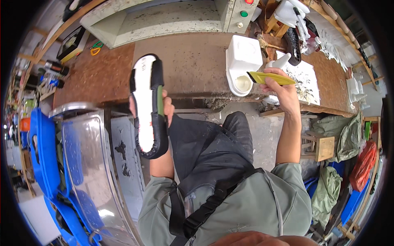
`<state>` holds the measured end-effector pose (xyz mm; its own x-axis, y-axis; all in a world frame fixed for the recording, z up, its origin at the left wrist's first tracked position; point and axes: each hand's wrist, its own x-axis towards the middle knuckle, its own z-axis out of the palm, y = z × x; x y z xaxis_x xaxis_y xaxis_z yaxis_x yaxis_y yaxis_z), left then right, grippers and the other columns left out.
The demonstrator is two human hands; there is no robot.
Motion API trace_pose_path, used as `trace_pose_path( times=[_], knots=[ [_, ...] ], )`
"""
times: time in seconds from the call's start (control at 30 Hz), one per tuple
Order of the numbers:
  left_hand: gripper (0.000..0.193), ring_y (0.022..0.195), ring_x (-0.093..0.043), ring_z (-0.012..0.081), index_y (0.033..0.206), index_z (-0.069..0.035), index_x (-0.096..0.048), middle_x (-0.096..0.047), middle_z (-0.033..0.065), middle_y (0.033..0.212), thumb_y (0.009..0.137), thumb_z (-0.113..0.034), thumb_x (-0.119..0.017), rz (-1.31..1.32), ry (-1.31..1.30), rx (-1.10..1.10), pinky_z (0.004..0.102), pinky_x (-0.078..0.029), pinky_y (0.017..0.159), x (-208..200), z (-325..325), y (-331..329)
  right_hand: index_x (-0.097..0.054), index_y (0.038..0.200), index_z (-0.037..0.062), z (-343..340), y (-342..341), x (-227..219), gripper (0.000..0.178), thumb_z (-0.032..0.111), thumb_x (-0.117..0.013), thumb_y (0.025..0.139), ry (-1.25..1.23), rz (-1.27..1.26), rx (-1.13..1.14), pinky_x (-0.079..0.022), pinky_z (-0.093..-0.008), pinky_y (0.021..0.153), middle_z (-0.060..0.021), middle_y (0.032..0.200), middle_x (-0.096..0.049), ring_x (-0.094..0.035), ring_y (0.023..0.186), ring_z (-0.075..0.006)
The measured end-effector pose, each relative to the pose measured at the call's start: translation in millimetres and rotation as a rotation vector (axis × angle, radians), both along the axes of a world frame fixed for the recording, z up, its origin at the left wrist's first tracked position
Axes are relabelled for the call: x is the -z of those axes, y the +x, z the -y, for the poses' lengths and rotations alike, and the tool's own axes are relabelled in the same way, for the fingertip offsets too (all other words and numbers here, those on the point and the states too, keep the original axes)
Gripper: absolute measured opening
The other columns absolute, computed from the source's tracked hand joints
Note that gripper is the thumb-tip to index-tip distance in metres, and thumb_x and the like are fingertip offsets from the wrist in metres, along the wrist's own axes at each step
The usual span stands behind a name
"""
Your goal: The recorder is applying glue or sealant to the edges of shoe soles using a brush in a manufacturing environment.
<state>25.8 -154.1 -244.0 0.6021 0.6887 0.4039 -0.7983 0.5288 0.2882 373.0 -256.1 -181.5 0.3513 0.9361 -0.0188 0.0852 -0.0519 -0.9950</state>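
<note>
My left hand [168, 107] grips a shoe upper [145, 106], sole side up, above the bench's front edge. Its white bottom board faces me, ringed by turned-in black and green material with pleats at the near end. My right hand [281, 91] is closed round a flat yellow-handled brush [269, 78] with short dark bristles. The bristles point left, over or at the rim of a round cup at the front of a white plastic container [245, 52]. Whether they touch the cup's pale contents, I cannot tell.
A brown workbench [180, 61] spans the front. On it are a pale open-fronted metal box [172, 20], scissors [97, 48], a smeared white sheet [305, 84] and a black shoe sole [293, 47]. Blue plastic bins [43, 151] stand left; a small wooden stool [324, 148] is right.
</note>
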Motion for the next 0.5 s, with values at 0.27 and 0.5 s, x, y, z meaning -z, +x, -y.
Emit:
trace_pose_path(
  times=[0.27,0.5],
  knots=[
    [0.079,0.054,-0.048,0.0233,0.111,0.008,-0.045,-0.053,0.0195,0.094,0.082,-0.065,-0.043,-0.115,-0.065,-0.18,0.0309,-0.037,0.038,-98,-66,-34,-0.06,0.099,-0.0067,-22,5,-50,0.023,0.014,-0.055,0.088,-0.025,0.003,0.042,-0.042,-0.0227,0.053,-0.0043,0.072,-0.06,-0.053,0.059,-0.0091],
    [0.05,0.068,-0.065,0.0198,0.117,-0.004,-0.052,-0.065,0.0128,0.094,0.087,-0.044,-0.049,-0.213,0.001,-0.77,0.0305,-0.055,0.055,-322,-135,-104,-0.056,0.103,-0.0042,-33,7,-140,0.021,0.01,-0.059,0.087,0.057,0.073,0.119,-0.041,-0.0217,0.048,-0.0049,0.076,-0.057,-0.05,0.055,-0.0081]
  ],
)
